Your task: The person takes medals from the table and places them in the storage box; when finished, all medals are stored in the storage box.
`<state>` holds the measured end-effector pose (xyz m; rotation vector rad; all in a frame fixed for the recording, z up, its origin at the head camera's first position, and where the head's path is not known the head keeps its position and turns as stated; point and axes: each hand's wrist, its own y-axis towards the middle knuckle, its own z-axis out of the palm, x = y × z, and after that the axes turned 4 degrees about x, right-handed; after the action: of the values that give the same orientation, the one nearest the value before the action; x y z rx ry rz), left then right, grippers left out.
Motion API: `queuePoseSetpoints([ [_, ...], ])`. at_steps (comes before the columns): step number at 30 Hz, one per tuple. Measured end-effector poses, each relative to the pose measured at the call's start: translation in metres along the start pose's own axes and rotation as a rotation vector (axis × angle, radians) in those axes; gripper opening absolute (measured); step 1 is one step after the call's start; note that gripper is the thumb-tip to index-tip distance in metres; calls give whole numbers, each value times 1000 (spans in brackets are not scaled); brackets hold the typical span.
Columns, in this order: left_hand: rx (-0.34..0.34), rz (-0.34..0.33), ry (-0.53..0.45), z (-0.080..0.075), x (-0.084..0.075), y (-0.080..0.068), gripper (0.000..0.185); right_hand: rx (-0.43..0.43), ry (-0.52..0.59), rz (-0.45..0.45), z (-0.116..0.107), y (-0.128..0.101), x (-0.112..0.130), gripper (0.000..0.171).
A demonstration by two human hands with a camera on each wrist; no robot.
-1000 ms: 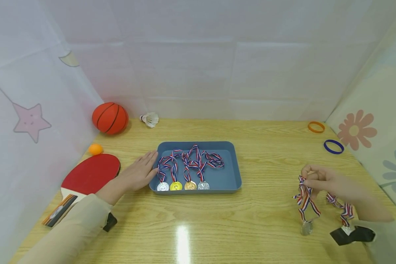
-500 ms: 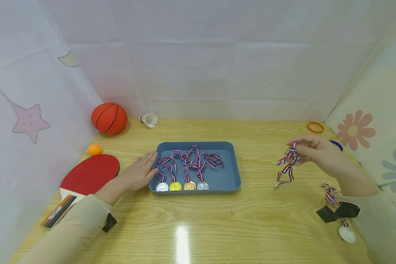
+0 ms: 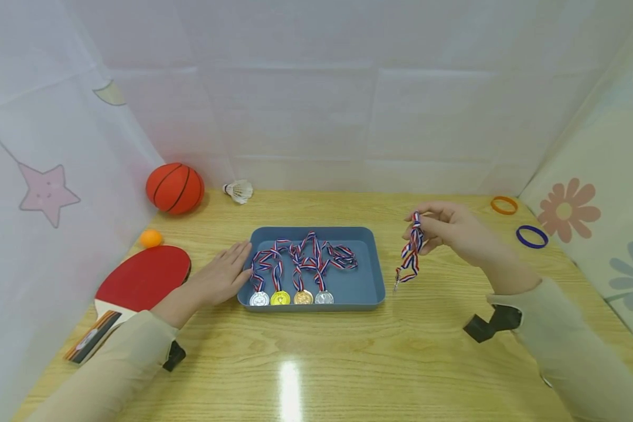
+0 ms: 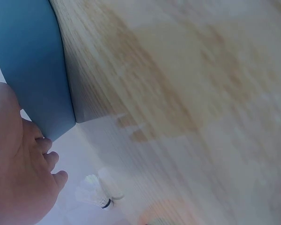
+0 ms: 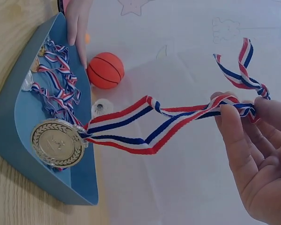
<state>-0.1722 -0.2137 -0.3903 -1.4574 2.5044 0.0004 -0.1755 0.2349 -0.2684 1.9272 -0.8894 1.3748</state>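
Note:
A blue tray (image 3: 366, 280) sits mid-table with several medals (image 3: 292, 296) lined along its front, their striped ribbons (image 3: 306, 257) bunched behind. My left hand (image 3: 223, 275) lies flat with straight fingers against the tray's left wall (image 4: 33, 70). My right hand (image 3: 445, 225) is raised just right of the tray and pinches the red, white and blue ribbon (image 3: 412, 252) of another medal. That medal (image 5: 57, 143) hangs at the ribbon's end beside the tray's right wall (image 5: 47, 180), seen edge-on in the head view.
A red table tennis paddle (image 3: 137, 284) and an orange ball (image 3: 150, 238) lie at the left. A small basketball (image 3: 174, 188) and a shuttlecock (image 3: 238, 190) sit at the back left. Orange (image 3: 504, 204) and blue (image 3: 532, 236) rings lie at the back right.
My right hand has lifted the ribboned medal from the table's front right and carried it left and back, up beside the tray. The left hand has stayed on the tray.

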Motion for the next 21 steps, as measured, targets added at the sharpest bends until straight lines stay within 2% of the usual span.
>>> queuePoseSetpoints([
  [11,-4,5,4,0,1,-1,61,-3,77,59,39,32,-2,22],
  [15,-4,3,-1,0,0,-1,60,-6,120,95,50,40,-10,22],
  [21,0,6,2,-1,-1,0,61,34,145,146,66,52,-28,22],
])
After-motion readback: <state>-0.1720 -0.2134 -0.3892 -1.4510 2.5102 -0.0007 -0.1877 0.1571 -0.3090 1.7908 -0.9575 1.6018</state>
